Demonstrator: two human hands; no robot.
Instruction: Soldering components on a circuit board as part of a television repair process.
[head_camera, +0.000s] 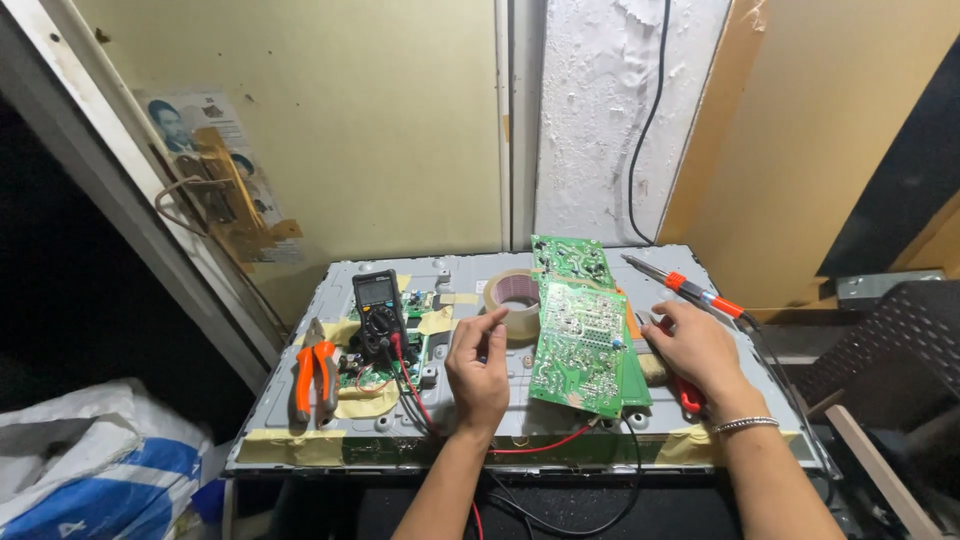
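1. Two green circuit boards sit on a grey metal back panel (470, 272) that serves as the bench: a large circuit board (580, 345), solder side up and tilted, and a smaller circuit board (568, 258) behind it near the wall.
2. One black digital multimeter (377, 300) lies on the panel's left half, its red and black leads (420, 405) trailing toward the front edge; one pair of orange-handled pliers (315, 378) rests further left.
3. One roll of beige tape (515, 300) lies flat between the multimeter and the large board; one soldering iron (690, 290) with an orange grip lies at the right, tip pointing to the wall.
4. A white and blue sack (90, 470) slumps on the floor at lower left; its contents cannot be seen.
5. The left hand (478, 365) is raised upright just left of the large board, thumb and forefinger pinched together; whether anything is between them is too small to tell.
6. The right hand (695, 350), with a silver bracelet (745, 425) at the wrist, lies palm down at the board's right edge over a red-handled tool (690, 398), its fingers bent toward the board.
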